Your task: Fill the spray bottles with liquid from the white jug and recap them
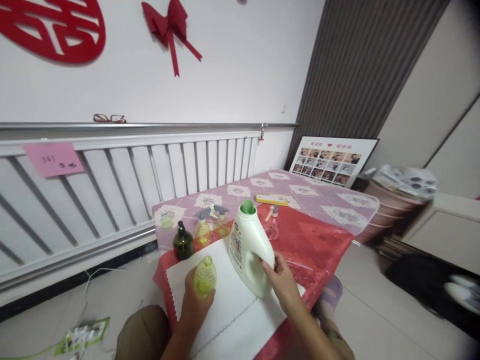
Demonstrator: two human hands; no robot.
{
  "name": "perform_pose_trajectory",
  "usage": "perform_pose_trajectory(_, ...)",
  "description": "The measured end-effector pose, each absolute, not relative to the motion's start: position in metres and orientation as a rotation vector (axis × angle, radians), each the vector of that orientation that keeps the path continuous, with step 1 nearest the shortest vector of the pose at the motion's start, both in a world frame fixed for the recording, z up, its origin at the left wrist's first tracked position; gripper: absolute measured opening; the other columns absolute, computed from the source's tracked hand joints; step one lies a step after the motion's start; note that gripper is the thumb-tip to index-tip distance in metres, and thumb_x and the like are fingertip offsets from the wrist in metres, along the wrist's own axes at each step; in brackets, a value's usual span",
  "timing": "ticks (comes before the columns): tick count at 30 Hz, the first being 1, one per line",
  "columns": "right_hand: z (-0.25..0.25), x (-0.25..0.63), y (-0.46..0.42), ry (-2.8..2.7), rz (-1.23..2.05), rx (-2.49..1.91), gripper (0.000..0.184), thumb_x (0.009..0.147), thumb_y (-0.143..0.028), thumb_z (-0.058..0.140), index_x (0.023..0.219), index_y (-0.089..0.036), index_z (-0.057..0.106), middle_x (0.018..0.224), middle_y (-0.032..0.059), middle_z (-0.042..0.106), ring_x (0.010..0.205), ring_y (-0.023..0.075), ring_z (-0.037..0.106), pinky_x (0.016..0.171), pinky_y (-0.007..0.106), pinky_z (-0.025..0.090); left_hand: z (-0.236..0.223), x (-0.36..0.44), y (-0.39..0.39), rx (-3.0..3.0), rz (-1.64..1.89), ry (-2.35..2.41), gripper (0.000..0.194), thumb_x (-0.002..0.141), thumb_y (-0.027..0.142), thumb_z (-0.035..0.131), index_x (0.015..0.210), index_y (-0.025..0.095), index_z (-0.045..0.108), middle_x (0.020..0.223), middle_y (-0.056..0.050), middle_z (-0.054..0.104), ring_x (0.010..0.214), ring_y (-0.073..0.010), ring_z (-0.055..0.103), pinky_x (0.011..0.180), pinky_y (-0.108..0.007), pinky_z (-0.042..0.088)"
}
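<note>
With left hand [195,301], holding one yellow-green bottle [205,276], uncapped, above white sheet [221,300]; with right hand [282,282], gripping the handle [266,250] of one pale jug [243,250] beside it. Judging by the open bottle, seems at early stage; can see no liquid flowing. Counting behind: one dark pump bottle [183,244], at least two spray bottles [203,232].

Close to me, the jug [243,250] is smooth plastic with a soft sheen, the ribbed bottle [204,277] see-through plastic. The white sheet [225,307] looks matt, the red cloth [315,230] thin and shiny. The pump bottle [183,246] gleams, smooth. Over by the wall I see a dully polished metal pipe [168,126] and a matt paper note [54,161].
</note>
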State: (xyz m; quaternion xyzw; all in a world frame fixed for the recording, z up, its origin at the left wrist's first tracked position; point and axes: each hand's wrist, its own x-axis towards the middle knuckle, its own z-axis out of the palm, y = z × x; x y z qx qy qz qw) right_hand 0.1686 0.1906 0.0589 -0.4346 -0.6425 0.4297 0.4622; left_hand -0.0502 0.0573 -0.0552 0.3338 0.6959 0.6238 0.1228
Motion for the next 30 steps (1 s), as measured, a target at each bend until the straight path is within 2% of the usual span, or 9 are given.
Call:
perform_pose_trajectory(5, 0.063, 0.150, 0.194, -1.611, 0.965, -1.186, 0.050, 0.068, -0.055, 0.065, 0.101, -0.017, 0.064, 0.093, 0.0110, 0.075, 0.087, 0.0314, 0.068, 0.077, 0.041, 0.053, -0.046, -0.048, 0.056, 0.956, 1.752, 2.042, 0.080, 0.061, 0.029, 0.073, 0.134, 0.020, 0.041, 0.133, -0.012, 0.058, 0.123, -0.0311, 0.058, 0.107, -0.042, 0.046)
perform_pose_trajectory(8, 0.082, 0.150, 0.193, -1.663, 0.920, -1.212, 0.048, 0.067, -0.055, 0.065, 0.097, -0.018, 0.065, 0.092, 0.0113, 0.075, 0.086, 0.0319, 0.067, 0.075, 0.040, 0.052, -0.037, -0.046, 0.054, 0.962, 1.707, 2.057, 0.080, 0.061, 0.028, 0.071, 0.134, 0.016, 0.041, 0.137, -0.016, 0.056, 0.128, -0.0333, 0.054, 0.110, -0.043, 0.043)
perform_pose_trajectory(12, 0.122, 0.160, 0.184, -1.765, 0.923, -1.205, 0.043, 0.065, -0.054, 0.066, 0.090, -0.019, 0.066, 0.078, 0.0054, 0.073, 0.071, 0.0261, 0.066, 0.064, 0.034, 0.050, -0.028, -0.043, 0.053, 0.959, 1.656, 2.061, 0.081, 0.060, 0.027, 0.070, 0.135, 0.016, 0.040, 0.139, -0.018, 0.054, 0.129, -0.0354, 0.053, 0.110, -0.046, 0.043)
perform_pose_trajectory(15, 0.152, 0.173, 0.180, -1.869, 0.953, -1.220, 0.040, 0.064, -0.054, 0.067, 0.085, -0.019, 0.067, 0.061, -0.0011, 0.065, 0.056, 0.0195, 0.058, 0.055, 0.030, 0.045, -0.025, -0.043, 0.052, 0.982, 1.634, 2.037, 0.081, 0.060, 0.026, 0.071, 0.135, 0.016, 0.041, 0.137, -0.018, 0.055, 0.128, -0.0348, 0.054, 0.110, -0.047, 0.042)
perform_pose_trajectory(19, 0.184, 0.191, 0.180, -2.012, 0.969, -1.250, 0.039, 0.065, -0.053, 0.067, 0.085, -0.019, 0.067, 0.053, -0.0055, 0.055, 0.050, 0.0152, 0.050, 0.051, 0.027, 0.041, -0.023, -0.043, 0.051, 1.032, 1.607, 2.010, 0.080, 0.060, 0.024, 0.072, 0.134, 0.017, 0.042, 0.136, -0.015, 0.057, 0.128, -0.0329, 0.053, 0.110, -0.046, 0.041)
perform_pose_trajectory(21, 0.196, 0.198, 0.181, -2.074, 0.982, -1.255, 0.041, 0.064, -0.053, 0.069, 0.088, -0.019, 0.069, 0.056, -0.0043, 0.059, 0.050, 0.0146, 0.050, 0.051, 0.027, 0.041, -0.022, -0.043, 0.051, 1.035, 1.591, 2.009, 0.081, 0.059, 0.022, 0.073, 0.134, 0.016, 0.042, 0.137, -0.017, 0.056, 0.128, -0.0331, 0.053, 0.111, -0.046, 0.040)
perform_pose_trajectory(24, 0.210, 0.206, 0.180, -2.163, 1.016, -1.280, 0.044, 0.063, -0.052, 0.072, 0.091, -0.018, 0.070, 0.072, 0.0025, 0.071, 0.053, 0.0161, 0.055, 0.053, 0.028, 0.046, -0.022, -0.043, 0.051, 1.033, 1.570, 2.016, 0.083, 0.060, 0.020, 0.073, 0.135, 0.014, 0.040, 0.138, -0.019, 0.055, 0.129, -0.0332, 0.052, 0.111, -0.046, 0.039)
perform_pose_trajectory(27, 0.218, 0.212, 0.181, -2.241, 1.153, -1.278, 0.045, 0.065, -0.054, 0.073, 0.094, -0.020, 0.071, 0.085, 0.0066, 0.076, 0.066, 0.0229, 0.066, 0.057, 0.029, 0.052, -0.021, -0.043, 0.051, 1.042, 1.555, 2.013, 0.085, 0.061, 0.021, 0.074, 0.137, 0.013, 0.039, 0.139, -0.020, 0.054, 0.129, -0.0334, 0.052, 0.111, -0.046, 0.039)
perform_pose_trajectory(30, 0.221, 0.219, 0.187, -2.332, 1.259, -1.260, 0.044, 0.069, -0.059, 0.071, 0.094, -0.023, 0.071, 0.090, 0.0070, 0.078, 0.078, 0.0284, 0.071, 0.061, 0.031, 0.055, -0.022, -0.044, 0.050, 1.046, 1.555, 2.001, 0.088, 0.061, 0.022, 0.075, 0.139, 0.015, 0.037, 0.141, -0.018, 0.054, 0.129, -0.0326, 0.052, 0.111, -0.046, 0.039)
